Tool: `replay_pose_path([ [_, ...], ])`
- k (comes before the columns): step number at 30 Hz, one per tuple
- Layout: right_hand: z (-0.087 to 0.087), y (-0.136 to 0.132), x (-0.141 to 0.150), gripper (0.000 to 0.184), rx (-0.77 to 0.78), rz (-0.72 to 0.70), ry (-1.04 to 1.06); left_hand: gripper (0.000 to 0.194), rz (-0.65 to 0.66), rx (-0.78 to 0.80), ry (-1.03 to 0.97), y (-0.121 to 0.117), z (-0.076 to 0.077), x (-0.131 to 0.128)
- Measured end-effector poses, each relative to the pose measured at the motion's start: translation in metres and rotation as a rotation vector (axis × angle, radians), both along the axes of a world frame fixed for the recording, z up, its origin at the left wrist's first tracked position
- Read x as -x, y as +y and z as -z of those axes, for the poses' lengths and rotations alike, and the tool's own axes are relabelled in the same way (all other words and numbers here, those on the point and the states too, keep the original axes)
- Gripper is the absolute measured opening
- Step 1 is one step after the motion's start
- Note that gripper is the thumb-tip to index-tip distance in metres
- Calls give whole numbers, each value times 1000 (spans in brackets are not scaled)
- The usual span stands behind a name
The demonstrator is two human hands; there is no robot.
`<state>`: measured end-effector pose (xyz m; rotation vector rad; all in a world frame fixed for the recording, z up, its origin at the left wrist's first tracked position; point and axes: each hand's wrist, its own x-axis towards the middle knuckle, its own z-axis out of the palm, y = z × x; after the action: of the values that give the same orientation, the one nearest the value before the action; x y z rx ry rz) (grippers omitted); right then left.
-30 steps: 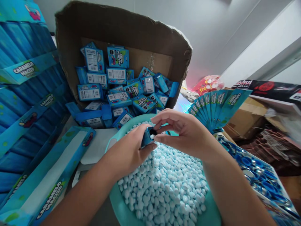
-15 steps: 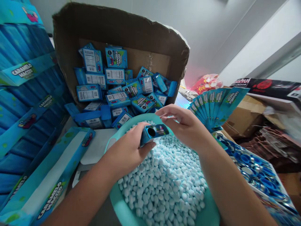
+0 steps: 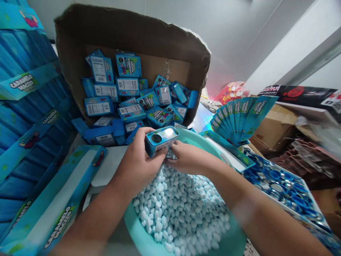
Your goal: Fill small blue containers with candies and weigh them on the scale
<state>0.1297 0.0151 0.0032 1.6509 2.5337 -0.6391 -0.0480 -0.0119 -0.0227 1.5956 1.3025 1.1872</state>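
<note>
My left hand [image 3: 138, 163] grips a small blue tin [image 3: 160, 139] with a round hole in its top, held above a teal basin [image 3: 138, 231] heaped with pale blue candies [image 3: 181, 209]. My right hand [image 3: 188, 160] is just below and right of the tin, palm down on the candies with its fingers curled into the heap; what they hold is hidden.
A tilted cardboard box [image 3: 133, 35] full of small blue packs [image 3: 128, 65] stands behind the basin. Blue display cartons [image 3: 29, 106] are stacked at left, one lying flat [image 3: 53, 206]. A fan of flat blue cartons [image 3: 241, 117] and a tray of blue lids [image 3: 279, 185] sit at right.
My right hand dropped from the tin's opening down into the candies. My left hand raised the tin and turned its holed top upward. The view shifted slightly right.
</note>
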Motion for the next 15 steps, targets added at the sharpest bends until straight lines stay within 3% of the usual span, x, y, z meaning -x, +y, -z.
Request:
replay_pose_path([
  [6,-12,-4,-2,66,191,-72,115,40,-16,23,0,0,-5,1],
  [12,-6,-17,8,118,139,-153,-45,42,-52,-17,-58,3,-5,0],
  [15,-6,-21,15,115,157,-110,-69,42,-69,-15,-65,3,-4,0],
])
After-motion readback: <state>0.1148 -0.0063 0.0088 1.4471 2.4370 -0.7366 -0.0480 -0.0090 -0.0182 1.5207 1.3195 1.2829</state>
